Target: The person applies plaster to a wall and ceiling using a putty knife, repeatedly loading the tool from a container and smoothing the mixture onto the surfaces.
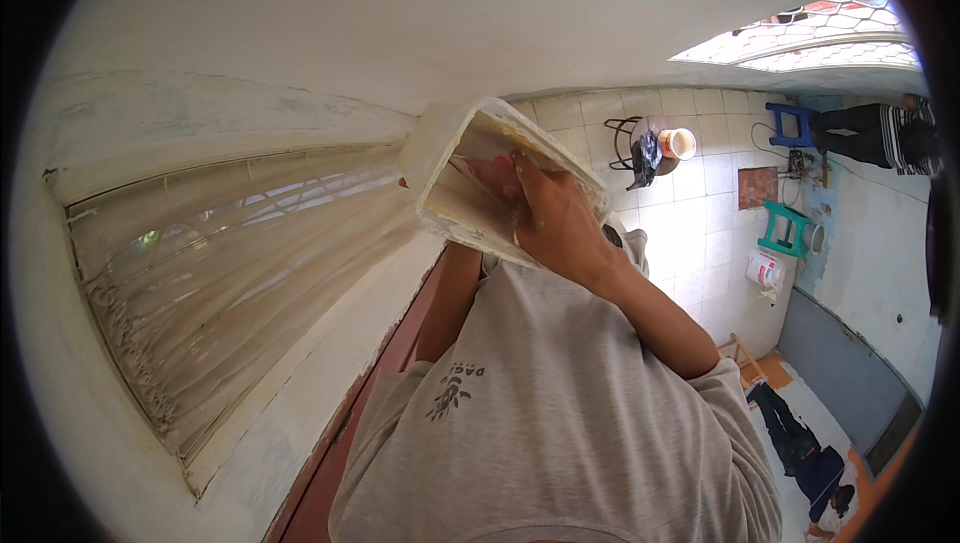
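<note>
A whitish, deep rectangular tub (452, 158), its walls smeared with pale and yellowish residue, is held up tilted in front of my chest. My right hand (562, 218) reaches over its rim, with the fingers closed on a reddish flat tool (492, 179) inside. The tool's working edge and exact kind are not clear. My left forearm (450, 303) rises behind the tub. Most of my left hand is hidden there; only a fingertip (403, 183) shows at the tub's outer side, gripping it from beneath.
Beside me on the left is a window with a sheer curtain (250, 243). A stool (622, 143) bears an open bucket (678, 144) and a black bag (646, 158). Farther right are a blue stool (790, 124), a green stool (785, 230), a white bucket (764, 269) and two people (860, 133) (800, 443).
</note>
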`<action>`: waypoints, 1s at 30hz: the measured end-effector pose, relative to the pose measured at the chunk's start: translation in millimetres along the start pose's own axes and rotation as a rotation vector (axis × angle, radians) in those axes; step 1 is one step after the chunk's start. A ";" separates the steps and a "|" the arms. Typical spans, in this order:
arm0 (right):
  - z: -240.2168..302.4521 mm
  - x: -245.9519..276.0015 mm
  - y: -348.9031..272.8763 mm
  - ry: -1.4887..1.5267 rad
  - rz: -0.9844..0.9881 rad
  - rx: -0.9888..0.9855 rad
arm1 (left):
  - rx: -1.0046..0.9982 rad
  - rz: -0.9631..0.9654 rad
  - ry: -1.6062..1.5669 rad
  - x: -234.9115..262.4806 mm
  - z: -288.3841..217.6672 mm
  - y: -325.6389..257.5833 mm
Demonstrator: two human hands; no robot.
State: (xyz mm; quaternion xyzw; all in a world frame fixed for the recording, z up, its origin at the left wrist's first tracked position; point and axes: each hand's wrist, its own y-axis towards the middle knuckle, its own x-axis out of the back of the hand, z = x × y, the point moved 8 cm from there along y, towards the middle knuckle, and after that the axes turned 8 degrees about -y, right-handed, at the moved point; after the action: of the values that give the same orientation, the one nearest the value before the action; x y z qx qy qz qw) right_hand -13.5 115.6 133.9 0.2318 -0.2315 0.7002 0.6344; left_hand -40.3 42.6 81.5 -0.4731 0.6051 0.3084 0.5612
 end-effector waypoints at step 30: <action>33.1 12.6 -4.1 0.001 -0.047 0.107 | -0.101 0.021 0.108 18.1 -26.8 -2.7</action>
State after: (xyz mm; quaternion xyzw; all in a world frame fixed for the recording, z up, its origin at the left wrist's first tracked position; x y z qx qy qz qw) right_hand -9.5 105.4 167.9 0.2702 -0.1879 0.6967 0.6374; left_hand -46.8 13.3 69.2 -0.5103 0.6232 0.3185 0.4997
